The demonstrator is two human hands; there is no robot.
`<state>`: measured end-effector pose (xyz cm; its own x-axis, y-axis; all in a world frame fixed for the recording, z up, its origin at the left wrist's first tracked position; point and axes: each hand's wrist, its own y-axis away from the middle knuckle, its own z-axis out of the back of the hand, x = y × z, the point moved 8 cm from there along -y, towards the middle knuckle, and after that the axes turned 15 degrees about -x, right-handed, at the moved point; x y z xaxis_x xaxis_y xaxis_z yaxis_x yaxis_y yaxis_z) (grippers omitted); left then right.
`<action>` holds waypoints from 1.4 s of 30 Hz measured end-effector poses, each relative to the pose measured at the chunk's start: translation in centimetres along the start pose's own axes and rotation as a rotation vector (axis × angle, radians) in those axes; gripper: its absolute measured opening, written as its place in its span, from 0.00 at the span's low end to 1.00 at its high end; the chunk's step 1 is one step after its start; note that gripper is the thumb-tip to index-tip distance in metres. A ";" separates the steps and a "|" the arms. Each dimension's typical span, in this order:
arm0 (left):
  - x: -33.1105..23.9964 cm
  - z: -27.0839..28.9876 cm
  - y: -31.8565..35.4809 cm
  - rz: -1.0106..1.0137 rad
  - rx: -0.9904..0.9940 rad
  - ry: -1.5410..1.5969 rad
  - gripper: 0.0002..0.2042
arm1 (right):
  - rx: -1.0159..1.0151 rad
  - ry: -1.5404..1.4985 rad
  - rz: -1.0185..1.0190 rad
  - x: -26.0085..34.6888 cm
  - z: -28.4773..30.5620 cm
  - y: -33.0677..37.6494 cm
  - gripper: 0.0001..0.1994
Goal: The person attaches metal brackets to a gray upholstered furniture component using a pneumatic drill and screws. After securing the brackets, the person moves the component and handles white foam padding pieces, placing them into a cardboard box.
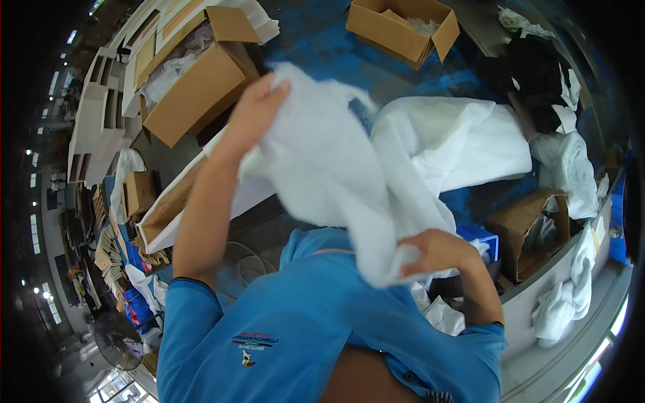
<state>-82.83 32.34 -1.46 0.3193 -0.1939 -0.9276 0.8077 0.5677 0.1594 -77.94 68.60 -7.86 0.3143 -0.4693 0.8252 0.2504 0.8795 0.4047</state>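
Note:
A loose white sheet of soft packing material point(329, 148) hangs crumpled and raised between my two hands, partly blurred by motion. My left hand point(259, 111) is closed on its upper left edge, thumb on top. Lower and to the right, my right hand point(437, 252) grips a bunched part of the same sheet close to my chest. Just beyond it lies a thick white roll point(477, 144) on the blue-stained work table point(302, 43). The sheet seems to run toward this roll, but folds hide where they join.
An open cardboard box point(201, 91) with clear plastic stands at the far left, beside stacked white panels point(101, 127). Another open box point(396, 30) sits at the back. On the right are a brown box point(527, 232), a blue bin point(480, 240) and a white roll point(568, 171).

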 end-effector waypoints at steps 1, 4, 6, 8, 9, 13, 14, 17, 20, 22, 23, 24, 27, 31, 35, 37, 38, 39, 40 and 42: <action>-0.3 1.6 -1.5 0.043 -0.007 -0.198 0.22 | 0.113 -0.039 0.068 0.7 -0.7 0.5 0.23; 0.3 7.7 -5.6 -0.021 0.077 -0.876 0.27 | 0.357 -0.059 0.178 4.6 -4.4 -1.4 0.23; 6.0 16.5 -7.6 -0.103 0.119 -1.147 0.29 | 0.491 -0.042 0.267 7.2 -6.7 -4.6 0.24; 6.7 17.4 -8.2 -0.069 0.167 -1.291 0.25 | 0.528 -0.194 0.304 8.9 -8.9 -8.5 0.26; 7.0 18.0 -8.5 -0.047 0.179 -1.363 0.24 | 0.536 -0.347 0.294 9.8 -10.0 -10.4 0.27; 11.1 20.2 -8.5 -0.124 0.261 -1.482 0.22 | 0.635 -0.435 0.169 13.1 -18.1 -16.5 0.26; 12.0 19.0 -7.7 -0.040 0.346 -1.585 0.24 | 0.696 -0.436 0.119 13.3 -20.2 -17.8 0.26; 15.1 21.9 -7.4 -0.023 0.162 -1.554 0.24 | 0.881 -0.686 -0.125 12.9 -26.0 -21.9 0.29; 11.3 17.0 -5.5 -0.388 -0.142 -1.187 0.28 | 0.549 -0.654 -0.220 10.5 -28.6 -27.0 0.20; 8.5 9.9 -0.4 -0.795 -0.017 -0.889 0.31 | 0.539 -0.635 -0.229 8.8 -31.3 -30.2 0.31; 8.0 6.4 3.3 -0.996 0.127 -0.889 0.32 | 0.537 -0.633 -0.240 8.3 -32.1 -31.1 0.37; 9.0 5.3 5.2 -0.941 0.252 -0.917 0.33 | 0.492 -0.515 -0.209 8.4 -31.6 -31.1 0.37; 12.9 5.6 6.4 -0.950 0.345 -0.994 0.34 | 0.316 -0.397 0.019 9.6 -24.3 -30.1 0.36; 14.1 6.6 6.1 -0.937 0.351 -1.021 0.35 | -0.416 -1.272 0.200 -0.3 -5.0 -30.7 0.17; 10.1 5.9 4.0 -0.760 0.436 -0.966 0.29 | -1.088 -1.444 -0.231 -17.6 -3.1 -39.7 0.21; 9.2 4.2 0.4 -0.608 0.521 -0.996 0.27 | -1.083 -0.701 -0.409 -25.8 -8.7 -45.8 0.25; 7.7 2.2 -1.9 -0.700 0.517 -1.024 0.24 | -0.896 -0.478 -0.584 -28.0 -12.5 -47.3 0.31; 7.3 0.2 -4.9 -0.790 0.461 -1.096 0.26 | -0.865 -0.571 -0.836 -29.9 -16.5 -47.8 0.33; 7.3 -2.2 -8.0 -0.891 0.410 -1.156 0.29 | -0.824 -0.664 -1.095 -31.1 -20.0 -47.4 0.35; 11.0 -3.6 -14.2 -0.555 0.391 -1.260 0.35 | -0.758 -1.011 -0.893 -28.6 -23.6 -48.5 0.40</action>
<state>-92.56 24.97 -15.15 -0.0256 -0.9995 -0.0191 0.9874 -0.0283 0.1555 -77.51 37.55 -60.37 -0.8360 -0.2803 0.4717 0.5011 -0.0396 0.8645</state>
